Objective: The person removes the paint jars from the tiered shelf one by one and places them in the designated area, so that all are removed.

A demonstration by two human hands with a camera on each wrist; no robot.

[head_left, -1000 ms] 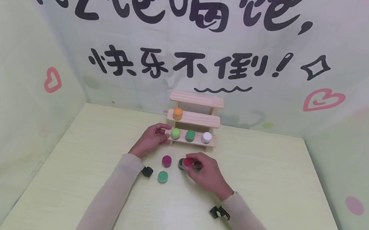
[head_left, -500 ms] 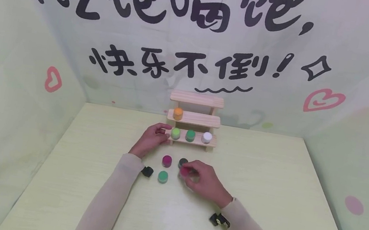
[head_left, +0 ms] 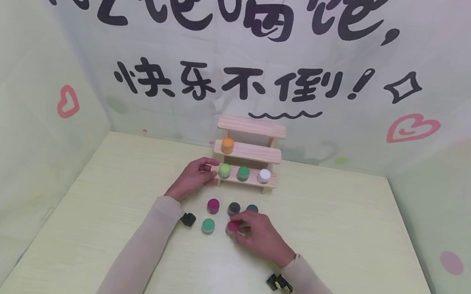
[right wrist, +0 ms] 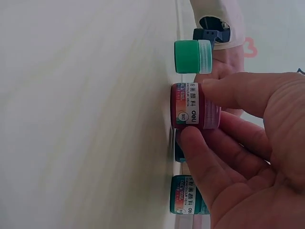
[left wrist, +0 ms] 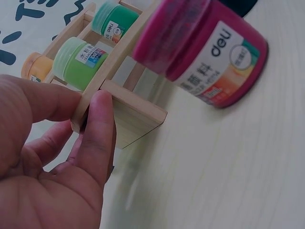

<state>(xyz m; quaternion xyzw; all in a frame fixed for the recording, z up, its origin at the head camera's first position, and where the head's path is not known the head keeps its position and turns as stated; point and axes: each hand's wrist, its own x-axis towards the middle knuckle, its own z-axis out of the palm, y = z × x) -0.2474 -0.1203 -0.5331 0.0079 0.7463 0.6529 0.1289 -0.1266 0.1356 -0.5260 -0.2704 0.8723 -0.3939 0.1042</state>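
Note:
My right hand [head_left: 264, 236] pinches a deep red paint jar [right wrist: 188, 106] between thumb and fingers, low at the table surface. Whether the jar bears its weight on the table I cannot tell. My left hand [head_left: 192, 178] grips the left end of the lowest step of a three-step wooden stand [left wrist: 138, 102]. On that step sit a light green jar [head_left: 224, 170], a green jar [head_left: 243, 173] and a white jar [head_left: 264, 175]. An orange jar [head_left: 227, 146] stands on the middle step, at its left.
In front of the stand, a magenta jar [head_left: 213, 206], a dark jar [head_left: 234, 209] and a partly hidden blue-teal jar [head_left: 252, 209] form a row. Nearer me, a mint green jar [head_left: 208, 226] stands left of the red one. A printed cloth [head_left: 167, 117] hangs behind the table.
My right hand has brought the red jar toward me, from beside the dark jar to the right of the mint green one. The blue-teal jar has come into sight. My left hand stays put.

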